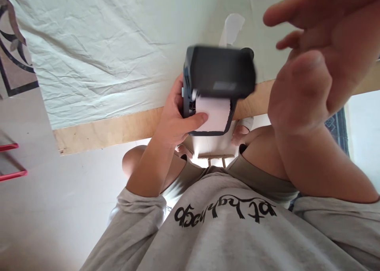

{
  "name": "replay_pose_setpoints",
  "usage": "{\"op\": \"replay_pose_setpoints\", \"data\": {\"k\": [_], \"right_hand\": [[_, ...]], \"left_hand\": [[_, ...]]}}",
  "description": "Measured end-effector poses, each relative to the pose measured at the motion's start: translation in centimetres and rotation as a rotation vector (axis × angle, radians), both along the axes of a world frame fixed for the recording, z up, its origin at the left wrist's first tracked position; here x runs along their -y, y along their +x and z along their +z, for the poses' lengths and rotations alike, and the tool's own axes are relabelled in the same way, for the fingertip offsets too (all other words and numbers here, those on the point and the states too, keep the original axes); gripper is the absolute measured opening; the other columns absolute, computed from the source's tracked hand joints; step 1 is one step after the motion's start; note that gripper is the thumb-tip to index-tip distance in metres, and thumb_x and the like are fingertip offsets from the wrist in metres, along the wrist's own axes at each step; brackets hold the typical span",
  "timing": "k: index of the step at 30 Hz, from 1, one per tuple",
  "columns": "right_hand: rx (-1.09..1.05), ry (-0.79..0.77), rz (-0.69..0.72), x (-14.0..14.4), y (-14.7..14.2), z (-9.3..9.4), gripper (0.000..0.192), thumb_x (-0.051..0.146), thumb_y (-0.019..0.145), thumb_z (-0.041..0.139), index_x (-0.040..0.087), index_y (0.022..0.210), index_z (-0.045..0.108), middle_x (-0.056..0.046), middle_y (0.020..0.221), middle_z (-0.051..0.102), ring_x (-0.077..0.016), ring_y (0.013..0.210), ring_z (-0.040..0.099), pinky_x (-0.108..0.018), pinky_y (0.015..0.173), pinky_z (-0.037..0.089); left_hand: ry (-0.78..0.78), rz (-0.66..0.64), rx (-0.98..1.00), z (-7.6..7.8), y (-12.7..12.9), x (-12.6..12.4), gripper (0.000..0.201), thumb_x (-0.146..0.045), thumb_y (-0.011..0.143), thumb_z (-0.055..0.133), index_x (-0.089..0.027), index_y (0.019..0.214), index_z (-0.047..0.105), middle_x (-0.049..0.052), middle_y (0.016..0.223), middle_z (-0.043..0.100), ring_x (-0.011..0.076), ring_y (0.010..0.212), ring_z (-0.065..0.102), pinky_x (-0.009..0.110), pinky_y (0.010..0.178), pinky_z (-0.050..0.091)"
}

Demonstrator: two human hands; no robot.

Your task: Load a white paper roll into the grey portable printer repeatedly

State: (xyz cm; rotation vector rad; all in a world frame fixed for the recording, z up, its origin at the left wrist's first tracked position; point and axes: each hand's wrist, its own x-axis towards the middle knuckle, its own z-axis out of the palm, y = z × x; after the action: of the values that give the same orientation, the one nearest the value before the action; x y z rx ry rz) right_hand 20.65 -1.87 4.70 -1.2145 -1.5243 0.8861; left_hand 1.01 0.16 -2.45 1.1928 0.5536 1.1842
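Although only the head view is given, most of what matters is caught in it, with parts blurred or cut off. A small black printer [219, 75] is seen near the middle, held at the wooden edge of a table [118, 126] that is covered by a creased white cloth [97, 45]. The printer is gripped from its left side by the left hand [175, 120], whose thumb is laid across a roll of white paper [216, 114] seated in the opened lower part. The fingers of that hand are hidden behind the casing, so how far they wrap cannot be told. The printer's top is smeared by motion, and no buttons or lettering can be made out on it. A strip of white paper [231, 27] is seen rising behind the printer; where it is attached is hidden.

The right hand [314, 65] is held up close to the camera, released, with fingers spread and nothing grasped. It is blurred, its fingertips are cut off by the upper edge, and it stands apart from the printer. Below, a grey sweatshirt [225, 235] with dark lettering is seen, and bare knees are partly covered by the arms. Red bars [12, 162] at the left edge are cut off and cannot be identified.
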Motion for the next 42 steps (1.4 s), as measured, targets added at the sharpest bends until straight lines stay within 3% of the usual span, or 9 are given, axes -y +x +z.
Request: {"op": "replay_pose_setpoints", "data": {"k": [3, 8, 13, 19, 31, 35, 38, 39, 42], "right_hand": [[0.049, 0.278, -0.179, 0.2, -0.2, 0.8, 0.021, 0.038, 0.093, 0.053, 0.022, 0.102, 0.063, -0.002, 0.105, 0.06, -0.0115, 0.08, 0.055, -0.03, 0.068, 0.047], [0.293, 0.102, 0.029, 1.2, 0.0, 0.5, 0.041, 0.05, 0.093, 0.054, 0.021, 0.123, 0.049, 0.0, 0.076, 0.055, -0.0106, 0.059, 0.051, -0.029, 0.055, 0.039], [0.231, -0.191, 0.248, 1.8, -0.5, -0.4, 0.073, 0.064, 0.087, 0.057, 0.02, 0.138, 0.028, -0.006, 0.103, 0.065, -0.0146, 0.071, 0.065, -0.029, 0.057, 0.052], [-0.04, -0.356, 0.271, 0.9, -1.2, -1.1, 0.081, 0.063, 0.077, 0.071, 0.022, 0.133, 0.029, -0.008, 0.125, 0.057, -0.0167, 0.09, 0.066, -0.031, 0.064, 0.059], [-0.146, -0.295, 0.288, 1.4, -1.1, -1.8, 0.068, 0.057, 0.083, 0.07, 0.027, 0.13, 0.032, -0.003, 0.114, 0.057, -0.0144, 0.092, 0.063, -0.027, 0.065, 0.06], [-0.221, -0.243, 0.26, 1.3, -1.2, -2.3, 0.069, 0.054, 0.08, 0.074, 0.029, 0.128, 0.032, -0.003, 0.116, 0.056, -0.013, 0.094, 0.062, -0.025, 0.067, 0.06], [-0.232, -0.23, 0.249, 1.3, -1.3, -2.8, 0.073, 0.056, 0.077, 0.076, 0.029, 0.128, 0.031, -0.003, 0.112, 0.056, -0.0112, 0.082, 0.061, -0.024, 0.061, 0.059], [-0.222, -0.233, 0.255, 1.3, -1.3, -2.8, 0.074, 0.057, 0.076, 0.076, 0.029, 0.128, 0.031, -0.003, 0.113, 0.056, -0.0117, 0.081, 0.061, -0.025, 0.06, 0.059], [-0.198, -0.246, 0.263, 1.4, -1.2, -2.8, 0.076, 0.059, 0.075, 0.076, 0.03, 0.128, 0.03, -0.005, 0.117, 0.056, -0.014, 0.084, 0.063, -0.027, 0.06, 0.059]], "left_hand": [[0.043, 0.028, 0.037, -0.7, 0.0, -0.2, 0.058, -0.038, 0.062, 0.086, -0.031, 0.113, 0.059, -0.002, 0.09, 0.066, 0.0151, 0.071, 0.07, 0.026, 0.059, 0.058], [-0.016, -0.021, 0.07, -0.7, -0.6, 0.1, 0.07, -0.049, 0.07, 0.078, -0.032, 0.133, 0.055, 0.002, 0.101, 0.068, 0.0194, 0.082, 0.071, 0.031, 0.061, 0.058], [-0.173, -0.093, -0.063, 1.4, -0.6, 1.0, 0.054, -0.053, 0.074, 0.074, -0.032, 0.122, 0.061, 0.004, 0.101, 0.07, 0.0271, 0.09, 0.071, 0.04, 0.069, 0.059], [-0.19, -0.01, -0.134, 2.1, -0.3, 1.3, 0.06, -0.055, 0.066, 0.081, -0.033, 0.117, 0.06, 0.003, 0.108, 0.07, 0.0326, 0.115, 0.066, 0.044, 0.094, 0.059], [-0.049, -0.05, -0.189, 1.6, -1.0, 1.3, 0.065, -0.06, 0.075, 0.074, -0.036, 0.133, 0.056, 0.004, 0.103, 0.065, 0.0245, 0.085, 0.068, 0.037, 0.062, 0.055], [0.238, 0.25, -0.145, 2.2, -1.0, 0.2, 0.047, -0.058, 0.085, 0.059, -0.037, 0.127, 0.058, 0.0, 0.115, 0.062, 0.0216, 0.109, 0.061, 0.037, 0.081, 0.054], [0.529, 0.711, -0.116, 2.7, -1.3, -0.7, 0.026, -0.049, 0.083, 0.068, -0.035, 0.102, 0.057, -0.005, 0.092, 0.056, 0.0092, 0.073, 0.055, 0.027, 0.058, 0.046], [0.649, 0.739, -0.126, 2.9, -1.4, -0.9, 0.025, -0.053, 0.085, 0.064, -0.03, 0.088, 0.056, -0.004, 0.083, 0.052, 0.0079, 0.064, 0.051, 0.026, 0.051, 0.042], [0.593, 0.739, -0.202, 3.4, -1.4, -0.8, 0.016, -0.035, 0.088, 0.065, -0.026, 0.077, 0.058, -0.003, 0.073, 0.051, 0.0091, 0.062, 0.051, 0.029, 0.055, 0.042]]}}
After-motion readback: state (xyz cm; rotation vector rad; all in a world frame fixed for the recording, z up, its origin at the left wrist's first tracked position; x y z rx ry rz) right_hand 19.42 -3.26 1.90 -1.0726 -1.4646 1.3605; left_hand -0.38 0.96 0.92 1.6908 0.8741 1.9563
